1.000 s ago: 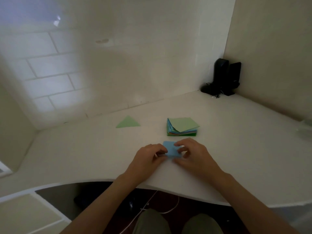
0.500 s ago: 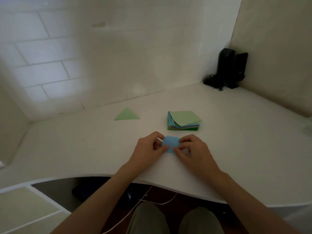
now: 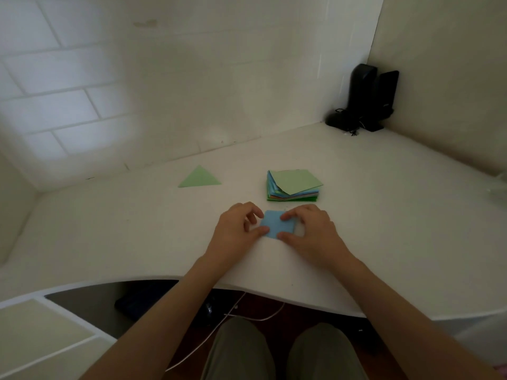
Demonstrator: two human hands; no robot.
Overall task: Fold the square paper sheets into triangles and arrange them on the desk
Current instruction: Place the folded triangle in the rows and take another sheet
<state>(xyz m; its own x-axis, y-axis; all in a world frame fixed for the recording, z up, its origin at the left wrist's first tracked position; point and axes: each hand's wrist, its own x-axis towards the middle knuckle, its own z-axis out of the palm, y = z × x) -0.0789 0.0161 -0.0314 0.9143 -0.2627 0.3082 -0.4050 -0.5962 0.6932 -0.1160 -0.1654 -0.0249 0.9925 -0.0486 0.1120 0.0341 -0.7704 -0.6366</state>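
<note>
Blue sheet under both hands near the table's front edge, not yet a triangle.

From the head view, the risk is a crooked crease: if the blue sheet (image 3: 277,224) slides on the smooth table (image 3: 384,215) while a corner is lifted, the edges won't meet. The left hand (image 3: 236,231) has its fingers curled, thumb pressing the sheet's near left edge; the right hand (image 3: 310,229) pinches its right side between thumb and forefinger. One green triangle (image 3: 199,177) lies toward the back edge, well apart from the paper stack (image 3: 293,186) just beyond the hands.
</note>
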